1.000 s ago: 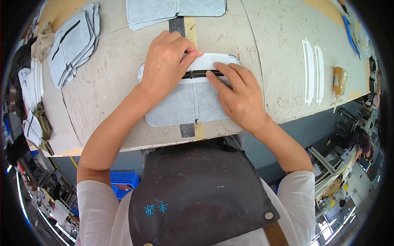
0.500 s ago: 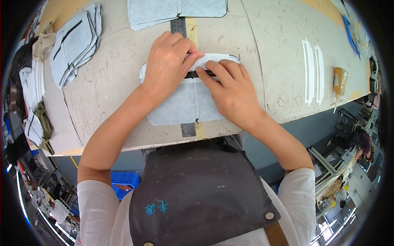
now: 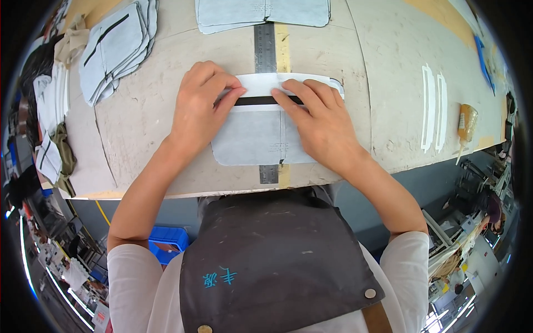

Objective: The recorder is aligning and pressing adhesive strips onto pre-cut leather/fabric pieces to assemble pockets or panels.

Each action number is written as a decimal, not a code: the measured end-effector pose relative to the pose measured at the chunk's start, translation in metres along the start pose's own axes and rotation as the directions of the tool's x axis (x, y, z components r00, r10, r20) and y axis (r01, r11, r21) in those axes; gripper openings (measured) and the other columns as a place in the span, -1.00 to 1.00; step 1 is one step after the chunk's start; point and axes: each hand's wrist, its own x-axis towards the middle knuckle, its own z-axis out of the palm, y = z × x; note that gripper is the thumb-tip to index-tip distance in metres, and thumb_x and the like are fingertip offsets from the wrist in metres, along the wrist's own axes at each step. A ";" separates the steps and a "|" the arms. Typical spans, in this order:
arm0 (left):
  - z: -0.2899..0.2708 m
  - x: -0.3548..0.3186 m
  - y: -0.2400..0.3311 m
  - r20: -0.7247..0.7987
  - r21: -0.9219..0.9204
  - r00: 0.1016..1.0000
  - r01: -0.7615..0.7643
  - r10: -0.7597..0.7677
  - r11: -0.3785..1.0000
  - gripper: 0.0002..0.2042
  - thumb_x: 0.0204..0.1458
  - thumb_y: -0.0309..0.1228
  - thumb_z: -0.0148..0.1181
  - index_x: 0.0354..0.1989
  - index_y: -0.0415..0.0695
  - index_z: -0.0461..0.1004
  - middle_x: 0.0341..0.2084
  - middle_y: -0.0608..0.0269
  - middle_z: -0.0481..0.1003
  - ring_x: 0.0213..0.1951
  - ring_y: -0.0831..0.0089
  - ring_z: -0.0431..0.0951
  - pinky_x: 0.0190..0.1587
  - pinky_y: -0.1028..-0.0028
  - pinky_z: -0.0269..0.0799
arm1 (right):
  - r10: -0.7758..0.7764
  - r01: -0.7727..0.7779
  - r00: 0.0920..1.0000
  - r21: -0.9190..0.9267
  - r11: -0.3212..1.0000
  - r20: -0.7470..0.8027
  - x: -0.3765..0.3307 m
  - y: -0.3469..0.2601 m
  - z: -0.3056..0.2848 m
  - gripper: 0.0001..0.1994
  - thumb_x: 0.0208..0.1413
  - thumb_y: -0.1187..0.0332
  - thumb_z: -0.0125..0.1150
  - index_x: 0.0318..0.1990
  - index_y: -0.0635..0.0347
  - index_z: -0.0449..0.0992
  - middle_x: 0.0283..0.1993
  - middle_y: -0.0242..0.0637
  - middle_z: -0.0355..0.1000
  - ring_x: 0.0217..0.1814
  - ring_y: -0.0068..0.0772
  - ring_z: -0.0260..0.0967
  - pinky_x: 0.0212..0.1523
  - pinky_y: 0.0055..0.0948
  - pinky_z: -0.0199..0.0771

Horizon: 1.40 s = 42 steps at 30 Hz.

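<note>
A light grey fabric panel (image 3: 247,139) lies flat on the table in front of me. A white strip (image 3: 258,85) runs across its far part, beside a narrow black band (image 3: 255,101). My left hand (image 3: 204,105) is closed, thumb and forefinger pinched together on the white strip near its left part. My right hand (image 3: 327,119) rests on the panel's right side, fingers apart and bent, thumb tip at the black band. Its palm hides part of the panel. Under the panel lies a dark steel ruler (image 3: 265,50), its two ends showing.
Similar grey panels (image 3: 233,12) are stacked at the far edge, and another pile (image 3: 119,47) sits far left. Two white strips (image 3: 428,108), an amber glue bottle (image 3: 466,122) and a blue tool (image 3: 484,64) lie on the right. A blue bin (image 3: 169,237) stands below the table.
My left hand has moved left and nearer along the white strip, away from my right hand, baring more of the strip and black band. The whole view has shifted slightly.
</note>
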 end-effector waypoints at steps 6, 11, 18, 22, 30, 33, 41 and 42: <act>-0.015 -0.015 -0.004 -0.002 0.041 0.992 0.130 -0.130 0.991 -0.87 -0.13 -0.63 0.35 -0.43 -0.21 0.50 -0.47 0.21 0.40 -0.37 0.25 0.41 -0.28 0.31 0.39 | -0.001 0.001 1.000 -0.056 0.998 0.005 -0.003 0.001 0.002 -0.51 -0.09 0.61 0.11 0.11 0.21 0.49 0.23 -0.26 0.29 0.17 -0.18 0.23 0.17 -0.28 0.24; -0.012 -0.015 0.010 0.029 0.127 0.998 -0.067 0.064 0.990 -0.72 -0.06 -0.56 0.32 -0.13 -0.25 0.52 -0.06 0.07 0.48 -0.01 0.15 0.48 0.07 0.24 0.44 | 0.004 -0.004 1.000 -0.037 0.999 0.002 -0.001 0.000 -0.001 -0.45 -0.13 0.67 0.11 0.13 0.21 0.47 0.29 -0.25 0.27 0.27 -0.14 0.20 0.20 -0.22 0.25; 0.009 -0.021 0.030 0.304 0.226 0.944 -0.201 0.127 0.953 -0.43 -0.02 -0.32 0.32 0.18 -0.31 0.36 0.30 0.05 0.25 0.35 0.15 0.21 0.35 0.18 0.17 | 0.010 -0.010 1.000 0.020 1.000 0.025 -0.009 0.007 -0.003 -0.47 -0.13 0.62 0.13 0.13 0.38 0.42 0.34 -0.17 0.26 0.38 -0.19 0.18 0.28 -0.23 0.23; 0.015 -0.018 0.038 0.306 0.167 0.943 -0.190 0.132 0.967 -0.41 0.00 -0.28 0.31 0.20 -0.30 0.35 0.30 0.06 0.25 0.36 0.16 0.20 0.36 0.18 0.14 | 0.008 -0.009 1.000 0.043 0.999 0.028 -0.006 0.004 -0.005 -0.45 -0.12 0.62 0.14 0.15 0.38 0.40 0.35 -0.18 0.25 0.42 -0.18 0.15 0.29 -0.23 0.22; -0.018 -0.039 0.022 0.420 0.275 0.908 -0.128 0.000 0.953 -0.34 -0.01 -0.31 0.27 0.30 -0.23 0.25 0.35 0.09 0.19 0.39 0.18 0.15 0.40 0.16 0.04 | 0.068 -0.053 0.971 -0.071 0.996 0.230 -0.018 0.011 -0.025 -0.40 0.14 0.31 0.17 0.33 0.24 0.22 0.47 -0.24 0.09 0.53 -0.26 -0.04 0.48 -0.24 -0.05; -0.034 -0.054 0.016 0.411 0.318 0.911 -0.103 -0.039 0.943 -0.35 -0.02 -0.33 0.27 0.29 -0.23 0.26 0.35 0.09 0.20 0.39 0.16 0.15 0.39 0.16 0.06 | 0.101 -0.068 0.957 -0.125 0.990 0.274 -0.029 0.017 -0.034 -0.34 0.15 0.24 0.16 0.39 0.22 0.12 0.51 -0.24 0.00 0.56 -0.25 -0.12 0.51 -0.26 -0.12; -0.054 -0.055 0.003 0.453 0.254 0.891 -0.166 0.034 0.953 -0.38 -0.06 -0.38 0.30 0.25 -0.20 0.32 0.32 0.14 0.26 0.38 0.11 0.17 0.36 0.14 0.12 | 0.099 -0.054 0.952 -0.159 0.986 0.288 -0.051 0.031 -0.044 -0.34 0.13 0.27 0.14 0.38 0.26 0.13 0.51 -0.18 0.00 0.56 -0.17 -0.12 0.51 -0.18 -0.15; -0.054 -0.054 0.004 0.454 0.246 0.890 -0.168 0.040 0.954 -0.38 -0.08 -0.38 0.31 0.24 -0.18 0.35 0.31 0.17 0.28 0.37 0.09 0.18 0.35 0.14 0.15 | 0.087 -0.046 0.957 -0.151 0.987 0.278 -0.053 0.033 -0.044 -0.34 0.13 0.28 0.13 0.38 0.27 0.14 0.50 -0.17 0.01 0.56 -0.16 -0.11 0.50 -0.16 -0.14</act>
